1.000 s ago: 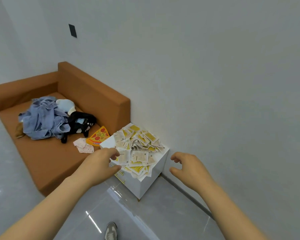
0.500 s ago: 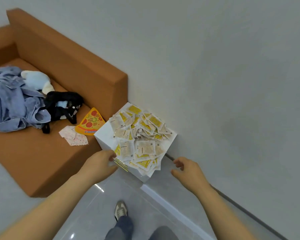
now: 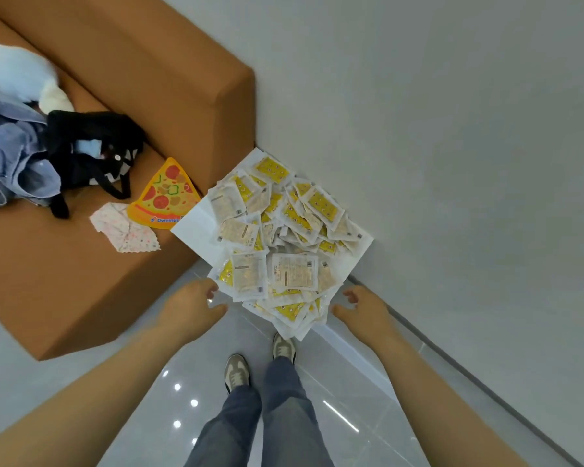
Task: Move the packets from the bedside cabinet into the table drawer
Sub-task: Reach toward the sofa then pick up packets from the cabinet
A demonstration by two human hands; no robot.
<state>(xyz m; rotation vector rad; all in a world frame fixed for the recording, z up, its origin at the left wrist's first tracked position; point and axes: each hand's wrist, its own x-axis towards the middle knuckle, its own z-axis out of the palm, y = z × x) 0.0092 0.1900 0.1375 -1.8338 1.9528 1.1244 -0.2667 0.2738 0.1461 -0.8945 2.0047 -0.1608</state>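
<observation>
A heap of several white and yellow packets [image 3: 277,244] covers the top of the white bedside cabinet [image 3: 194,227], which stands in the corner between the sofa and the wall. Some packets hang over its near edge. My left hand [image 3: 191,310] hovers just left of the heap's near edge, fingers loosely curled, holding nothing. My right hand [image 3: 363,310] hovers just right of that edge, also loosely curled and empty. Neither hand touches a packet. The table drawer is out of view.
An orange sofa [image 3: 81,264] stands to the left, carrying a blue garment [image 3: 11,156], a black bag [image 3: 88,146], a pizza-slice card [image 3: 164,197] and a patterned cloth [image 3: 123,232]. A grey wall [image 3: 452,163] lies right. My feet [image 3: 260,358] stand on the glossy floor.
I have stepped closer and the view has tilted down, so the cabinet is now seen from above. Both hands have stayed low at the heap's near edge, still empty.
</observation>
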